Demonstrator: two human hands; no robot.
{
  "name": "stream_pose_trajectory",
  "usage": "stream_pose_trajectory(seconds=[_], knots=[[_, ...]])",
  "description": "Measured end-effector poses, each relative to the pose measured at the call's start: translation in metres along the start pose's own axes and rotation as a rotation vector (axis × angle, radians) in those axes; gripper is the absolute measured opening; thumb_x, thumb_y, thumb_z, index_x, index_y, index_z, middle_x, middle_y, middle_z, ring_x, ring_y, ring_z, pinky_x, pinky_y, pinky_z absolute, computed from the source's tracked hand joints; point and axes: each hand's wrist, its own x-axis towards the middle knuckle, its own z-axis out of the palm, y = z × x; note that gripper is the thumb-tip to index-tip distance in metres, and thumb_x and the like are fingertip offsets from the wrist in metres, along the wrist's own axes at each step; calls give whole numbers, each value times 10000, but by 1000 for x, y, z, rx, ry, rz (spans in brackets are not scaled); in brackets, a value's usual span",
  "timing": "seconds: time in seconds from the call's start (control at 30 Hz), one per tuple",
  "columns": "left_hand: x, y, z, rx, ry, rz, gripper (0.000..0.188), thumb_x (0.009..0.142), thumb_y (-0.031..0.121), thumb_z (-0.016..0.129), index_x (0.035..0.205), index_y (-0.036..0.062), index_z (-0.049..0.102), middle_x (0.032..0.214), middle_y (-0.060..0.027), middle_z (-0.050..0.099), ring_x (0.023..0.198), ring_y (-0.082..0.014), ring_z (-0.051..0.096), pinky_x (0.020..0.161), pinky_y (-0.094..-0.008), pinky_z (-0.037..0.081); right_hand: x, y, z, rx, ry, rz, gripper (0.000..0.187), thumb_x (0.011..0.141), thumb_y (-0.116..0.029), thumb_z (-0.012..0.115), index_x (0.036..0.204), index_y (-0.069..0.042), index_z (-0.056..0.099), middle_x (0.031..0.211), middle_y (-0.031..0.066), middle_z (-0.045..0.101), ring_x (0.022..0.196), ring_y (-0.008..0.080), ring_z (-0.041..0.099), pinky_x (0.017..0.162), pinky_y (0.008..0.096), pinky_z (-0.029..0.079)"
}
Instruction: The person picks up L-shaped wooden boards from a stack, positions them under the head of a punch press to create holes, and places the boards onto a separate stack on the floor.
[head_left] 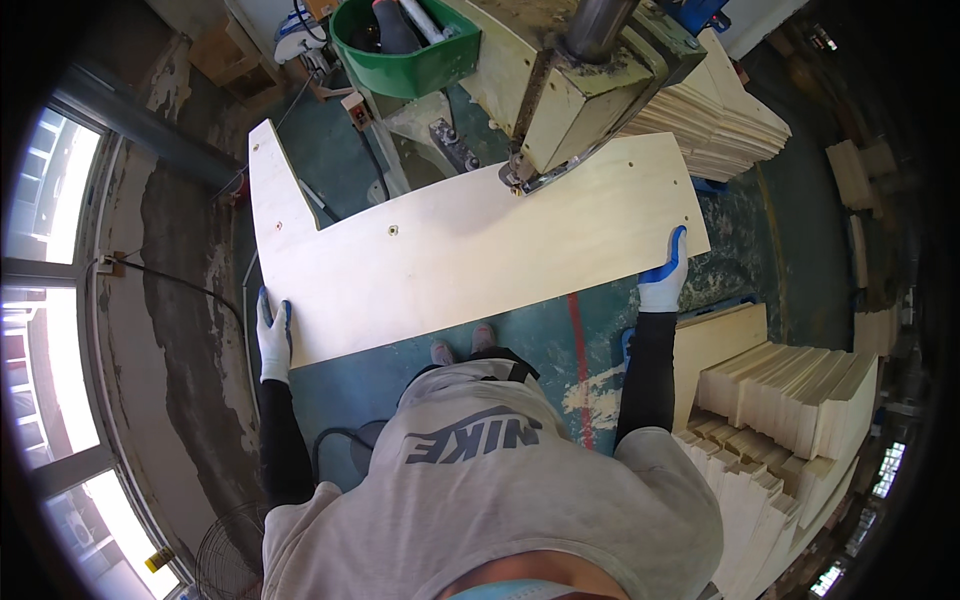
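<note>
A large pale plywood panel (430,270), L-shaped with an arm jutting out at its far left, spans the space in front of me. Several small holes or metal inserts dot its ends. My left hand (274,335), in a white glove with blue on the fingers, grips the panel's near left edge. At the right end, my right hand (664,280), gloved the same way, holds the near edge with its thumb on top; its other fingers are hidden beneath. The head of a pale green machine (575,110) reaches over the panel, its tip (520,180) at the far edge.
A green bin (405,60) with tools is fixed beside the machine. Stacked plywood panels (715,110) lie behind it at right. More stacked wooden pieces (790,400) stand near my right arm. Windows (50,350) and a peeling wall are at left, with a wire fan guard (230,550) below.
</note>
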Motion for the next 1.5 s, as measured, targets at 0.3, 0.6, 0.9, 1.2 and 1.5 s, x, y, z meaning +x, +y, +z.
stream_pose_trajectory(seconds=[0.3,0.6,0.9,1.2,1.5], knots=[[-55,120,-54,201,117,4,584,1027,107,593,1544,-35,362,1505,-107,495,1287,-152,526,1059,-255,419,-85,17,-8,-27,52,172,525,1091,-385,474,1494,-50,443,1448,91,549,1308,225,549,1103,387,442],[-96,63,-155,342,258,-40,514,1021,201,636,1428,-86,509,1318,-91,631,1116,-133,594,970,-264,465,-117,58,6,105,6,345,536,1100,-385,437,1508,-39,416,1482,105,521,1347,252,520,1136,412,414],[-128,21,-217,234,336,-16,471,1030,208,635,1402,-63,540,1262,-46,633,1098,-91,584,942,-222,472,-134,70,33,60,-78,329,480,1104,-344,455,1453,-15,475,1421,91,574,1296,214,559,1109,372,435],[-124,26,-185,283,355,-33,483,1025,226,647,1383,-82,546,1256,-67,642,1077,-109,581,934,-238,464,-104,74,47,-38,33,306,441,1061,-253,551,1436,-27,496,1396,85,594,1295,215,564,1093,385,449],[-139,16,-175,230,355,-63,499,1037,211,633,1418,-88,514,1286,-88,639,1091,-114,588,944,-241,473,-92,36,112,-1255,-65,-787,406,828,-171,826,1168,-39,646,1099,136,600,1088,315,558,939,440,468]])
